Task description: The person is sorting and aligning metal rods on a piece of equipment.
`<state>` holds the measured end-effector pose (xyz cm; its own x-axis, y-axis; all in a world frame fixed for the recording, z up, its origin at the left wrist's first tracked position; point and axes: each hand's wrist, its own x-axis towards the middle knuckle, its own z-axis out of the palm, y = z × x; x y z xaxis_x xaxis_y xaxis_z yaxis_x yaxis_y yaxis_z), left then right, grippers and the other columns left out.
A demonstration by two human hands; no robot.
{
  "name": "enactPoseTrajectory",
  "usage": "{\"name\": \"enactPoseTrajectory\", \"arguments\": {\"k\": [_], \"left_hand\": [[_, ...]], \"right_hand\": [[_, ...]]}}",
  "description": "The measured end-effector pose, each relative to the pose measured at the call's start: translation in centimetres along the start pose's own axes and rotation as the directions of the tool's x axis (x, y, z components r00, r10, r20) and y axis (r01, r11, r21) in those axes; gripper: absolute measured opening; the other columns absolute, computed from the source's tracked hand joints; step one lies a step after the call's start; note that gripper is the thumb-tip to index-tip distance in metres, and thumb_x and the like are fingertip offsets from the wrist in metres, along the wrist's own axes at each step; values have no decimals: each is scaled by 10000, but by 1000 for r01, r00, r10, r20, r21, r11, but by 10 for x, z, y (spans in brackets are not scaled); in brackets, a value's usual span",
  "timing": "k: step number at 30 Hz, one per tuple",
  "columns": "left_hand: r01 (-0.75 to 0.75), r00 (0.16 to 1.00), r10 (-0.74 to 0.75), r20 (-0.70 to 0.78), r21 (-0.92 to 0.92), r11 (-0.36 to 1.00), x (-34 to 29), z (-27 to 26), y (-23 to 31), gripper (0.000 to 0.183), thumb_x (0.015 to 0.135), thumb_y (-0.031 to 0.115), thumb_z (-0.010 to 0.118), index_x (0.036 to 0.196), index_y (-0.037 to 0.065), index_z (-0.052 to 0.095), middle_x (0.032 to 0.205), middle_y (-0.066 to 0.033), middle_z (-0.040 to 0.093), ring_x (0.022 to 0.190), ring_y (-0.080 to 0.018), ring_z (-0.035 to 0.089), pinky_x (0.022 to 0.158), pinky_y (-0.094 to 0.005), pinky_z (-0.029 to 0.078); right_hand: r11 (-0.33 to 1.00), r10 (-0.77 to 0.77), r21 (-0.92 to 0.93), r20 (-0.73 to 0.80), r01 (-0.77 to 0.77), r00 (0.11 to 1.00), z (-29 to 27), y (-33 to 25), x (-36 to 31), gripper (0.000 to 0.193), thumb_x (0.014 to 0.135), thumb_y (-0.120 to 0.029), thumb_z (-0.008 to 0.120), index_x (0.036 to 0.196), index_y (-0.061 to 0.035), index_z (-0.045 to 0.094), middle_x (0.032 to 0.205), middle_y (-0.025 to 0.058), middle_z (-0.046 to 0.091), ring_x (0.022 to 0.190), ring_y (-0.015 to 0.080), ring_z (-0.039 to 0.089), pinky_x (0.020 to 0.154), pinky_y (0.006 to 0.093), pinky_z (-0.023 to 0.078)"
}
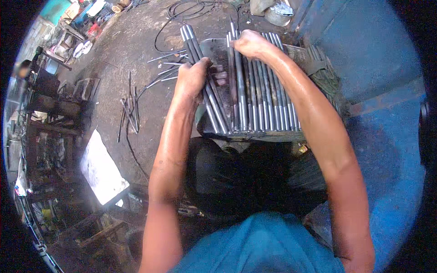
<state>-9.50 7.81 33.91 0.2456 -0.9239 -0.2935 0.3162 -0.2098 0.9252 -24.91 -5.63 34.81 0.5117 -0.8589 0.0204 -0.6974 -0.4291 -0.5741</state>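
Observation:
My left hand (193, 78) is wrapped round a few dark metal rods (213, 103) with bright ends, which slant from far left to near right. Their near ends reach the front of a low dark bench (255, 136). My right hand (251, 44) is closed at the far end of the row, its fingers pinched on a metal rod (240, 86) near the row's left side. To the right of that rod, several similar rods (268, 91) lie side by side on the bench. The right fingertips are partly hidden by the hand itself.
Loose thin rods (129, 111) lie on the dirty floor to the left, near a white sheet (104, 168). A black cable (159, 36) coils behind the bench. A blue metal panel (382, 54) stands on the right. Cluttered equipment (50, 118) lines the far left.

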Motion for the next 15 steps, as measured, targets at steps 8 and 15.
{"name": "enactPoseTrajectory", "arguments": {"k": [8, 15], "left_hand": [[42, 998, -42, 44, 13, 999, -9, 12, 7, 201, 909, 90, 506, 887, -104, 556, 734, -160, 629, 568, -221, 636, 484, -314, 545], [51, 999, -53, 11, 150, 987, -10, 13, 7, 267, 899, 151, 521, 882, -103, 603, 745, -154, 648, 605, -231, 630, 535, -320, 529]], "right_hand": [[975, 106, -175, -169, -135, 980, 17, -16, -8, 353, 764, -265, 600, 838, 74, 664, 859, 335, 607, 870, 449, 640, 781, 466, 510], [909, 34, -412, -92, -69, 995, 12, -37, -21, 267, 748, -191, 588, 869, 13, 712, 943, 262, 664, 941, 394, 653, 836, 428, 519]]}}
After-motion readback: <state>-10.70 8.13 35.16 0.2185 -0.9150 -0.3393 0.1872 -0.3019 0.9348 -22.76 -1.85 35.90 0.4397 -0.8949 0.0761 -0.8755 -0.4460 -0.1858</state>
